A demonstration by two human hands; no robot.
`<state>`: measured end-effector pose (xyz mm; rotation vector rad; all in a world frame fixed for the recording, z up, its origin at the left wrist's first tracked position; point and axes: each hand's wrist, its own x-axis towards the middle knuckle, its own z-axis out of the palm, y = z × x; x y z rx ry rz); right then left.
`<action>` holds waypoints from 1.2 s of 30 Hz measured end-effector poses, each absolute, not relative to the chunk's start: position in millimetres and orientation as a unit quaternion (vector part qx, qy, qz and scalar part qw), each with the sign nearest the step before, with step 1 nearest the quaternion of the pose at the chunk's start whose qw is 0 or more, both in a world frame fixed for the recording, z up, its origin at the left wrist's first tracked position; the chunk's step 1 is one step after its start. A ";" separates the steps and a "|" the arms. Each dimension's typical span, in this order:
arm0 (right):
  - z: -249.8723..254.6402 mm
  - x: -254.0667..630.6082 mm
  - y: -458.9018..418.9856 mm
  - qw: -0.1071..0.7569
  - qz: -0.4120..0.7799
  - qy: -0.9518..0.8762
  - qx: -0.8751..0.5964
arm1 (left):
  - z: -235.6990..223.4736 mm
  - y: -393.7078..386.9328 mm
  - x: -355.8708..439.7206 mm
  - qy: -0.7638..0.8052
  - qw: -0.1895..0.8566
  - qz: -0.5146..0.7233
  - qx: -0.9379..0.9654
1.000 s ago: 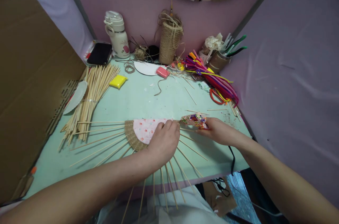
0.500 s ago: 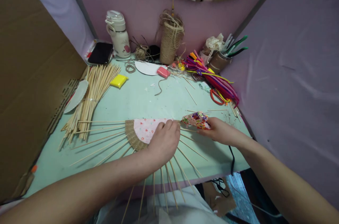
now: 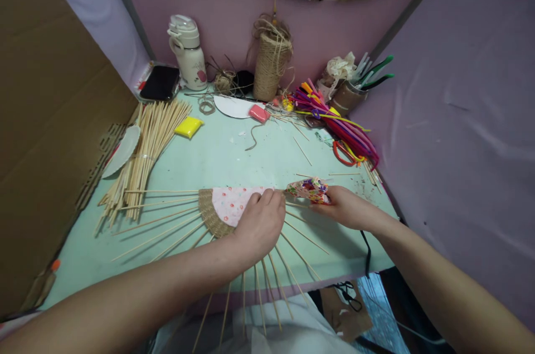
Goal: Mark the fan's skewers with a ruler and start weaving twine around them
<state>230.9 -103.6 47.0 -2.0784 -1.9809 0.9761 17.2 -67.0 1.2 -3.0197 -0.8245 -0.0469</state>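
Observation:
A half-round fan (image 3: 228,204) lies near the table's front, with pink-dotted white paper, a woven twine rim and thin wooden sticks spreading outward. My left hand (image 3: 264,220) rests over its right part, fingers curled down and gripping it; that part of the rim is hidden. Just to the right, my right hand (image 3: 340,206) is closed around a flower-patterned glue gun (image 3: 308,189). The tip points left and meets the fan's upper right corner beside my left fingertips. A black cord (image 3: 366,253) hangs below my right wrist.
Left on the table lies a bundle of wooden sticks (image 3: 144,159) beside a yellow packet (image 3: 189,127). Along the back stand a bottle (image 3: 191,61) and a twine spool (image 3: 271,61). Pipe cleaners (image 3: 338,120) and red-handled scissors (image 3: 343,153) lie right. A cardboard panel (image 3: 54,120) borders the left side.
Both hands, the fan and the glue gun keep their places. The whole view has shifted very slightly.

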 end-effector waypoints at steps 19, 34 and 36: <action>47.9 231.1 -103.9 0.043 0.319 -0.654 -0.684 | 0.4 -67.8 17.3 -0.264 0.012 -0.017 -0.964; 61.8 237.3 -121.3 0.049 0.225 -0.632 -0.740 | 1.3 -66.5 15.9 -0.261 0.000 -0.018 -0.965; 62.7 244.0 -132.8 0.093 0.196 -0.624 -0.751 | 2.1 -66.0 15.7 -0.262 -0.002 -0.016 -0.965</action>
